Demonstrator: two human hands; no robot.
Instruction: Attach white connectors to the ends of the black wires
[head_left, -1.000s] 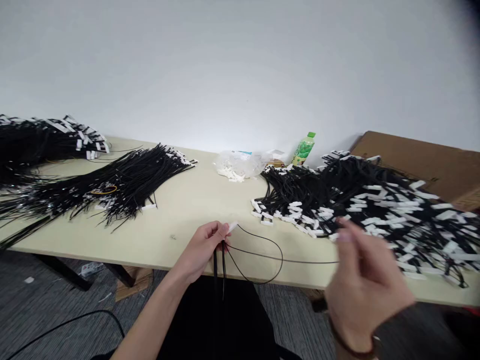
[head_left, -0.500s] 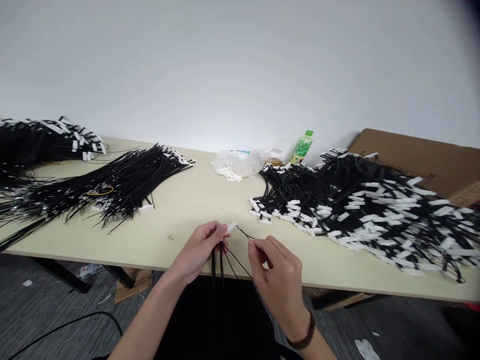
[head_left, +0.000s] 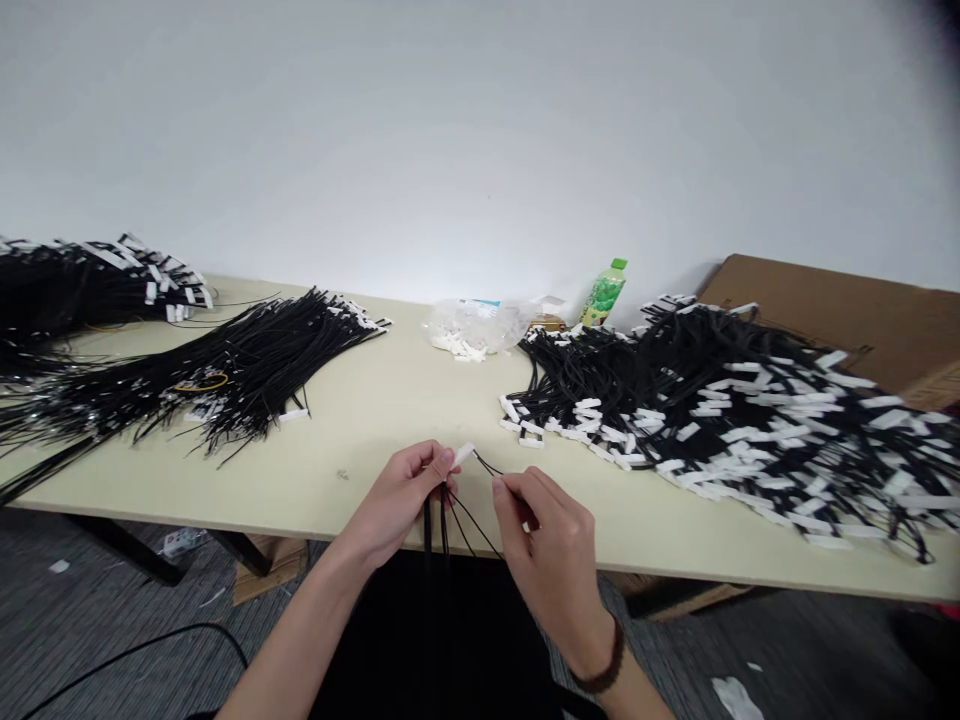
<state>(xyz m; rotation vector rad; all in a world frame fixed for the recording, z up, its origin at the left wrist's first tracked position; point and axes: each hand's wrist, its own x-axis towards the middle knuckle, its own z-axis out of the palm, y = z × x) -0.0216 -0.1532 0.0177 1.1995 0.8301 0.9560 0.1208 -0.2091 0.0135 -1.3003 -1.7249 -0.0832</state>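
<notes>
From here I see a plain pale wall with a brighter patch of light low on it, behind a cream table on dark legs. Below, I make out a dark grey, streaky floor with white scraps on it.

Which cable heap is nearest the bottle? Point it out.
The rightmost heap, just in front of the bottle; the others lie left of the bag.

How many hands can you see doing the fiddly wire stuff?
2. The left hand holds a small white piece; the right hand, beside it, pinches thin black wires. Neither hand is hidden.
</notes>
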